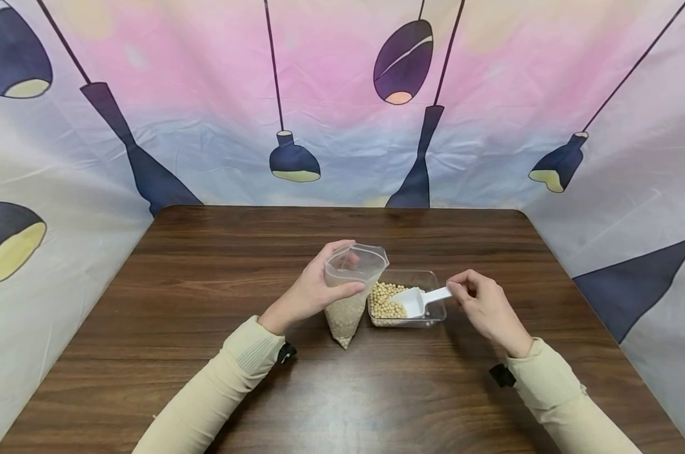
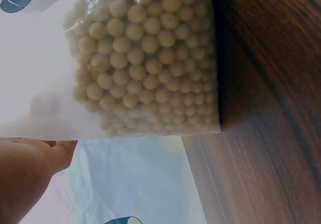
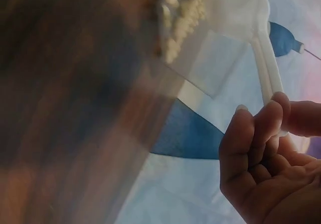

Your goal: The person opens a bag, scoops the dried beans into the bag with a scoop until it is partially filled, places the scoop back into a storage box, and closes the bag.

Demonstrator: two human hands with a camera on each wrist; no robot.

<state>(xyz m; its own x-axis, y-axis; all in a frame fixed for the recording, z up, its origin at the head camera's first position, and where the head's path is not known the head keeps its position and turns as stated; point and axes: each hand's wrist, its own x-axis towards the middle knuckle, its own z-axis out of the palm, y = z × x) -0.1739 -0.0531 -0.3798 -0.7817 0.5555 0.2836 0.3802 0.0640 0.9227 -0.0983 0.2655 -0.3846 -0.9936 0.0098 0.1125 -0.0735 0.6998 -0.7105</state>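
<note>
My left hand (image 1: 309,291) grips an upright clear plastic bag (image 1: 358,271) near its open top, with the thumb across the front. Pale yellow soybeans (image 2: 135,58) fill the lower part of the bag, whose bottom is close to the table. Just right of it stands a clear rectangular container (image 1: 437,277) with more soybeans (image 1: 384,304), heaped toward its left side. A white plastic scoop (image 1: 413,303) has its bowl in that container, its front edge against the beans. Its handle end is pinched between the thumb and fingers of my right hand (image 1: 486,309).
Everything stands on a dark wood-grain table (image 1: 229,252) with rounded far corners. Behind and beside the table hangs a pastel cloth (image 1: 206,151) printed with dark lamps. A small black device (image 1: 502,376) sits at the right cuff.
</note>
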